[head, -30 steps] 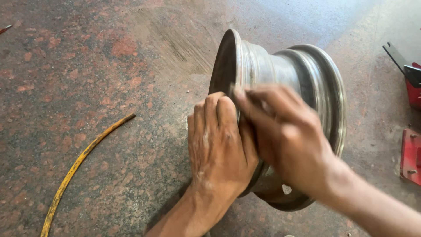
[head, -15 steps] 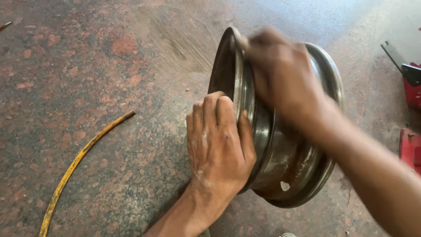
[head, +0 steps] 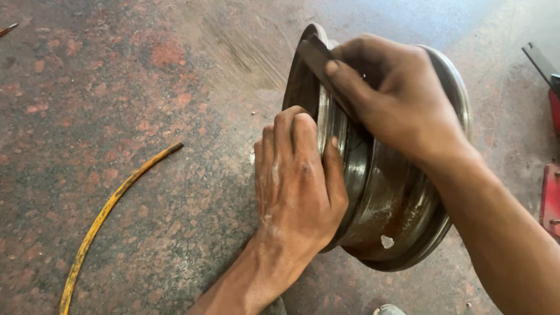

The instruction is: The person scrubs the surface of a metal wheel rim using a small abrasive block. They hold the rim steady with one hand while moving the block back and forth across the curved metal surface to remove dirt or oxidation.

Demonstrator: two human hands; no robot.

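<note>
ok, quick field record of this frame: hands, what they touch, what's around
left hand: flat against near edge of metal wheel rim
right hand: on top of rim, pressing a dark strip to its edge
rim: on its edge on the floor, rust patch inside the barrel
floor: mottled reddish stone
nearby: curved yellow strip on floor to the left; red equipment at right frame edge

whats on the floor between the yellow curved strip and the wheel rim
In the head view, only bare speckled floor lies between the yellow strip and the wheel rim; the left hand rests against the rim's near edge.
</note>
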